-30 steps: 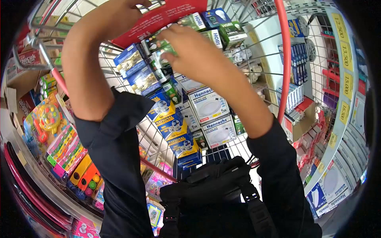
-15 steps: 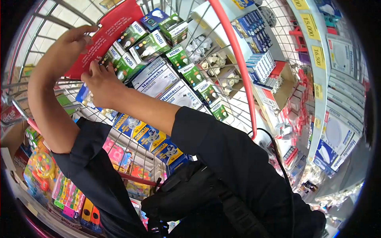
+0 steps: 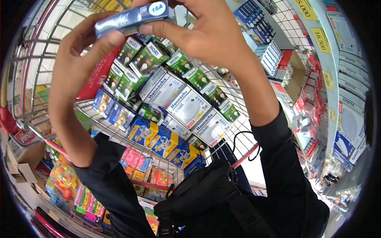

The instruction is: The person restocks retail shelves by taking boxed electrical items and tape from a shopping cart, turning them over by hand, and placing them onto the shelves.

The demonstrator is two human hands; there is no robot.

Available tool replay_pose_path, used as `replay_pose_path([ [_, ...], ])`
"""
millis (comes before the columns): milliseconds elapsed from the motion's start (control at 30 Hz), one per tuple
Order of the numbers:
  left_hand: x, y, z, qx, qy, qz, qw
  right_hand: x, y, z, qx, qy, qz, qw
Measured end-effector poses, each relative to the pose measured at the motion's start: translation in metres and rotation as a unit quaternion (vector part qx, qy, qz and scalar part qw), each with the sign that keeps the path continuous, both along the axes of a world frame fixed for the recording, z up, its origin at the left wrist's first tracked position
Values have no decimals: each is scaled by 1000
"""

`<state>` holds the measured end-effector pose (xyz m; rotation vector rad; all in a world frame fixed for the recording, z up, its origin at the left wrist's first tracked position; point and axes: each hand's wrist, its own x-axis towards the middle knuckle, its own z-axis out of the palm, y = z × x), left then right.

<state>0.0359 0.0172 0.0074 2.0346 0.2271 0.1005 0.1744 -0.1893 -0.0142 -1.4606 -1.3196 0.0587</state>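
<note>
Held up over the shopping cart, a small blue box (image 3: 133,18) marked "16A" is tilted between my two hands. My left hand (image 3: 77,55) grips its left end, thumb along the lower edge. On the right end, the thumb and fingers of my right hand (image 3: 204,37) close around it; the top of that hand leaves the view. Beneath them in the cart lie green HORI bulb boxes (image 3: 149,58), white Hannochs boxes (image 3: 189,108), yellow-and-blue NATIONAL boxes (image 3: 162,142) and blue picture boxes (image 3: 120,117).
Wire cart walls (image 3: 37,57) surround the boxes, with a red sign panel (image 3: 97,77) at the far left. Price-tagged shelving (image 3: 331,115) runs along the right. Colourful toys (image 3: 65,176) sit at lower left, beside an open cardboard box (image 3: 29,162).
Both hands have risen from the cart's left side, and the right has moved rightward. They now hold the blue box up. The view has shifted, showing more Hannochs boxes.
</note>
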Motion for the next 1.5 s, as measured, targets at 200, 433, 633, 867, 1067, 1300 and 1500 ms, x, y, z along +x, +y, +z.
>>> replay_pose_path([
  [200, 11, -30, 6, 109, 30, 30, 993, -5, -3, -12, -20, -124, -97, 987],
  [433, 12, -29, 0, 206, -31, -8, 978, -10, -2, -13, -43, -173, -102, 979],
  [633, 8, -25, 5, 197, -22, -27, 980, -10, 2, -15, -28, -161, -103, 981],
  [867, 8, -22, 0, 239, -67, -38, 968, -4, -1, -2, -52, -147, -48, 987],
  [1067, 7, -18, -1, 258, -53, -45, 964, -6, -4, -4, -62, -146, -47, 986],
  [1300, 5, -31, 9, 276, -21, -14, 961, -2, 0, -18, -11, -176, -25, 984],
  [1500, -2, -11, -1, 243, 31, 0, 969, 10, -6, -6, 100, -133, -14, 986],
])
